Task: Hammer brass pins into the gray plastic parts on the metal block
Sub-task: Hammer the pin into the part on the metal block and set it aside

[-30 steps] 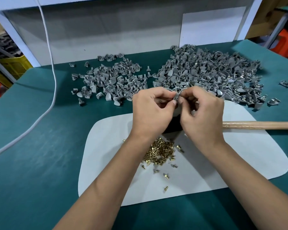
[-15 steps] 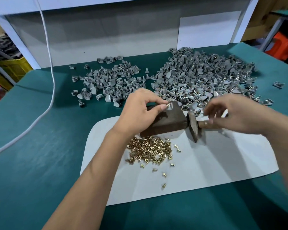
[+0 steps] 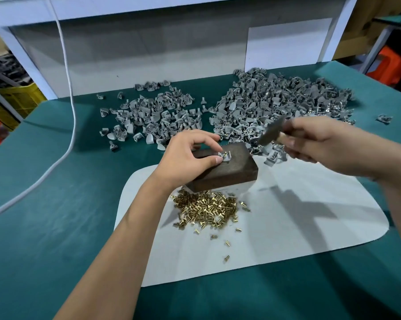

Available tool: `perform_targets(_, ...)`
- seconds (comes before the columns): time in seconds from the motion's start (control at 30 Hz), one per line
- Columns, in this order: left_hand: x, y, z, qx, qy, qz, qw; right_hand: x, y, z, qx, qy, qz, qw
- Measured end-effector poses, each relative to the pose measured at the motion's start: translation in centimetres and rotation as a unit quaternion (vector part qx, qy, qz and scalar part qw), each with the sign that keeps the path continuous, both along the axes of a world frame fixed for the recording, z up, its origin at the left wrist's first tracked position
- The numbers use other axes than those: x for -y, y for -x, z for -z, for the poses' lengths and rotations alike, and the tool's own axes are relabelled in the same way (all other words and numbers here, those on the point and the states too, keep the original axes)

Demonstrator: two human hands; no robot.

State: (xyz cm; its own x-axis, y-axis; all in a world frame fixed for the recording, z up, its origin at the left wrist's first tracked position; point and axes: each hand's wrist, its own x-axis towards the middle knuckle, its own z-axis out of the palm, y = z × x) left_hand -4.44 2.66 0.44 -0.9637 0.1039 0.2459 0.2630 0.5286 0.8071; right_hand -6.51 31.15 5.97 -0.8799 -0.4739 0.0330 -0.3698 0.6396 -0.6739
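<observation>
**Part pinned on block, hammer raised**

Green bench, white mat (image 3: 287,227). Left hand (image 3: 190,155) fingertips pinch the gray plastic part (image 3: 225,156) on the metal block (image 3: 227,168), pin upright. Right hand (image 3: 319,144) grips the hammer (image 3: 270,133); head blurred, tilted, right of those fingertips.

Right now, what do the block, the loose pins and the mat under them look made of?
Block: dark, dull metal, probably steel; brownish patina.
Pins: shiny yellow metal, brass by the look.
Mat: thin, matte pale sheet with rounded corners; plastic or card, cannot tell which.
</observation>
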Motion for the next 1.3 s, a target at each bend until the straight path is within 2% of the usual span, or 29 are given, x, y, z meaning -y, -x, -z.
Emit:
perform_targets(0.07,-0.2,0.0,0.1,0.005,-0.002,-0.001,1.000,2.0,-0.4,0.1,-0.050,0.013,-0.002,0.999)
perform_targets(0.2,-0.4,-0.1,0.1,0.009,-0.018,-0.004,1.000,4.9,-1.2,0.6,-0.118,-0.084,-0.003,0.989)
perform_targets(0.23,-0.4,-0.1,0.0,0.012,-0.023,-0.002,1.000,5.1,-1.2,0.5,-0.133,-0.080,-0.002,0.988)
perform_targets(0.33,-0.4,-0.1,0.0,0.029,-0.039,0.000,0.999,5.7,-1.1,0.1,-0.213,0.014,0.030,0.976)
perform_targets(0.4,-0.4,-0.1,0.0,0.039,-0.045,-0.002,0.998,6.5,-1.3,0.3,-0.248,0.004,0.051,0.967)
perform_targets(0.5,-0.3,-0.2,0.0,0.050,-0.061,-0.006,0.997,7.6,-1.5,1.0,-0.171,-0.157,0.032,0.972)
perform_targets(0.6,-0.4,-0.3,-0.2,0.057,-0.062,-0.016,0.996,6.9,-0.9,-0.3,-0.193,-0.230,0.027,0.953)
perform_targets(0.67,-0.4,-0.3,-0.2,0.061,-0.062,-0.015,0.996,6.5,-1.0,-0.7,-0.247,-0.166,0.051,0.953)
perform_targets(0.73,-0.4,-0.2,-0.3,0.062,-0.057,-0.015,0.996,7.2,-1.7,-0.4,-0.254,-0.113,0.065,0.958)
perform_targets(0.83,-0.4,-0.3,-0.3,0.065,-0.068,-0.010,0.995,8.3,-2.5,0.3,-0.189,-0.207,0.038,0.959)
perform_targets(0.9,-0.4,-0.4,-0.2,0.061,-0.065,-0.014,0.996,8.2,-2.0,-0.5,-0.203,-0.244,0.038,0.948)
perform_targets(0.93,-0.4,-0.4,-0.2,0.061,-0.063,-0.014,0.996,8.0,-1.8,-0.9,-0.225,-0.242,0.042,0.943)
perform_targets(1.03,-0.3,-0.2,-0.2,0.060,-0.053,-0.013,0.997,8.2,-1.9,-0.8,-0.275,-0.143,0.089,0.947)
perform_targets(1.17,-0.3,-0.3,-0.1,0.065,-0.069,-0.014,0.995,8.5,-2.3,-0.1,-0.171,-0.243,0.051,0.954)
perform_targets(1.23,-0.3,-0.4,-0.1,0.066,-0.061,-0.023,0.996,8.0,-1.8,-1.0,-0.200,-0.252,0.050,0.946)
perform_targets(1.3,-0.4,-0.3,-0.2,0.069,-0.055,-0.024,0.996,7.9,-1.7,-1.1,-0.270,-0.197,0.079,0.939)
